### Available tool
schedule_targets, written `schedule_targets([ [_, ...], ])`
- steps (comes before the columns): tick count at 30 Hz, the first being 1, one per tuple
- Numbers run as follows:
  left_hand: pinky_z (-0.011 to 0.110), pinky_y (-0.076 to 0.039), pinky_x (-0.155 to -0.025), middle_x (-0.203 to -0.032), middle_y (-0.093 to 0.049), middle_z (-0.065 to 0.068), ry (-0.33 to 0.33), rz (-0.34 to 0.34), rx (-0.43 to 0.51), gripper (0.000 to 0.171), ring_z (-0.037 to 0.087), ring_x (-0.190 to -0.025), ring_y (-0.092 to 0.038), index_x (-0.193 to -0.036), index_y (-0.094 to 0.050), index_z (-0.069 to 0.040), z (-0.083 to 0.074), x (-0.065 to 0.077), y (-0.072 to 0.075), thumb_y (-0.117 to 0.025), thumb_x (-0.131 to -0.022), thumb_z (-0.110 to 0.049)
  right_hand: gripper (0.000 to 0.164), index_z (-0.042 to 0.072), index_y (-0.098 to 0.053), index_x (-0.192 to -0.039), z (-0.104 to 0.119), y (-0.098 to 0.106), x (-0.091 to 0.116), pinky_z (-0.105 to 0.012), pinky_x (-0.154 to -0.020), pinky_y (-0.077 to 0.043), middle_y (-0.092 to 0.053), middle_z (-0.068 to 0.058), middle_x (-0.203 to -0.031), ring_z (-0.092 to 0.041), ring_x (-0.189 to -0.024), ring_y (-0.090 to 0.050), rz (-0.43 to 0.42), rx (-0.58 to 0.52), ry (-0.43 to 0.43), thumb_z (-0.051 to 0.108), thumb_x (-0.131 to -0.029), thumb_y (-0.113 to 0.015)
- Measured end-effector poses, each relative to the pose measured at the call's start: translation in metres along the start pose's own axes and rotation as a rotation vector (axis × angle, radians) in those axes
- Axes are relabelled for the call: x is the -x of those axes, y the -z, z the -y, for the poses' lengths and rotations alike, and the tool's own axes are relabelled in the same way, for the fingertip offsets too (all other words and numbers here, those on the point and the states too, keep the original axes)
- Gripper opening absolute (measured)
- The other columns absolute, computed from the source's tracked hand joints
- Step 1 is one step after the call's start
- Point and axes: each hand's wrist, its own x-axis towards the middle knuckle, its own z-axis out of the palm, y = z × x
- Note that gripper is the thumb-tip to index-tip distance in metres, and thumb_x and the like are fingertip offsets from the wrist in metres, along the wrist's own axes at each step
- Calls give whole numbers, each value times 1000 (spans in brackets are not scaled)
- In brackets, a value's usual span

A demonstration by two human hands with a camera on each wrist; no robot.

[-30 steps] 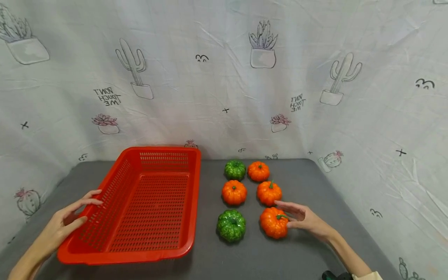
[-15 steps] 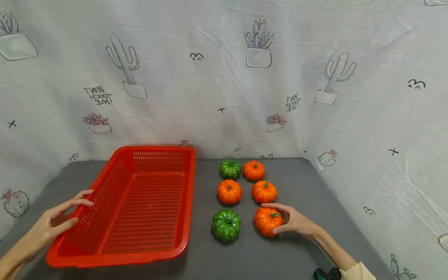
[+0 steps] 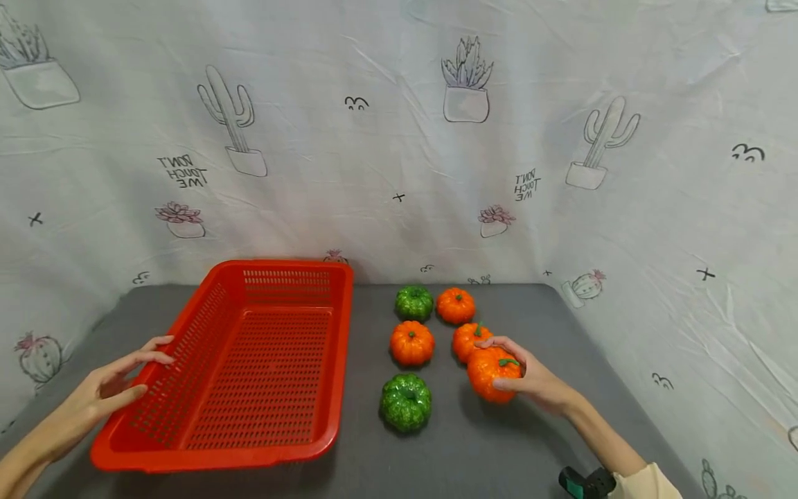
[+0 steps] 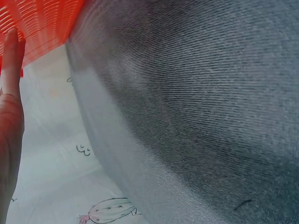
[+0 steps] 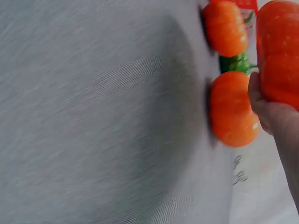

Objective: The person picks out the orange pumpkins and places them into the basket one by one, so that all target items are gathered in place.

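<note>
My right hand grips a small orange pumpkin with a green stem, thumb in front and fingers behind. In the right wrist view the held pumpkin is clear of the table, with a shadow below. My left hand holds the left rim of a red plastic basket, fingertips over the edge. The left wrist view shows those fingers against the basket's slotted wall. No pumpkins lie in the basket.
Right of the basket sit a near green pumpkin, a middle orange one, a far green one and a far orange one. Another orange pumpkin is partly hidden behind the held one. A printed cloth backs the grey table.
My right hand has closed round the nearest orange pumpkin and lifted it off the table. The left hand stays at the basket's rim. The head view has shifted slightly.
</note>
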Motion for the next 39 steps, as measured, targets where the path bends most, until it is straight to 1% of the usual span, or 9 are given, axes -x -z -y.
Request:
schedule_targets([
  [4,36,-56,-67,-145,-26,-20,-6,-35,-57,38,-1,-108,-55,-135,-42,4,1,-2,-2,-44,-97,6,47,5,-44,-132,17,-3,-8,-34,-83,-52,-49,-9,-127,-19,-105,-54,-30,86,-8,1,-89,-62],
  [11,21,-52,-69,-147,-30,-17,-121,-111,-243,40,-12,-126,-29,-129,-48,6,4,-2,-6,-52,-90,14,48,4,-44,-132,46,-13,-29,-34,-83,-51,-51,-10,-126,-21,-104,-54,-81,165,8,5,-89,-65],
  [15,19,-50,-70,-145,-30,-19,-122,-128,-269,42,-13,-125,-28,-131,-48,5,8,0,-7,-53,-90,14,51,6,-43,-133,62,-21,-44,-33,-82,-51,-51,-12,-124,-22,-102,-56,-105,165,7,6,-88,-66],
  [21,22,-52,-64,-142,-31,-23,-123,-152,-279,45,-14,-115,-37,-132,-48,4,13,3,-7,-54,-89,14,57,12,-46,-137,83,-41,-68,-36,-79,-52,-50,-13,-128,-26,-101,-55,-96,157,27,12,-86,-70],
  [28,22,-53,-66,-140,-31,-26,-134,-142,-273,44,-16,-118,-33,-132,-48,4,16,-4,-9,-55,-89,13,53,8,-50,-133,86,-58,-92,-36,-80,-52,-51,-13,-128,-28,-101,-55,-91,127,92,8,-85,-72],
  [30,21,-52,-65,-139,-31,-27,-128,-154,-300,44,-17,-118,-32,-131,-49,3,16,-4,-11,-58,-89,11,52,9,-51,-132,87,-63,-99,-36,-80,-52,-50,-13,-129,-29,-102,-55,-95,99,85,7,-84,-72],
  [33,21,-52,-59,-137,-30,-29,-111,-178,-340,46,-18,-106,-42,-131,-50,0,14,-1,-11,-61,-87,9,50,11,-53,-130,88,-70,-111,-36,-79,-52,-51,-13,-128,-29,-101,-54,-94,96,86,8,-84,-72],
  [35,21,-51,-56,-136,-28,-33,-98,-196,-378,48,-19,-101,-43,-131,-51,-4,12,1,-11,-63,-86,7,49,12,-53,-129,88,-74,-118,-36,-79,-53,-52,-13,-126,-29,-100,-55,-95,96,90,7,-84,-72],
  [39,20,-49,-52,-135,-27,-35,-103,-218,-420,47,-22,-101,-37,-128,-53,-7,11,-1,-14,-67,-84,6,49,9,-52,-130,86,-76,-128,-35,-78,-52,-52,-12,-125,-28,-99,-55,-109,89,94,4,-85,-70],
])
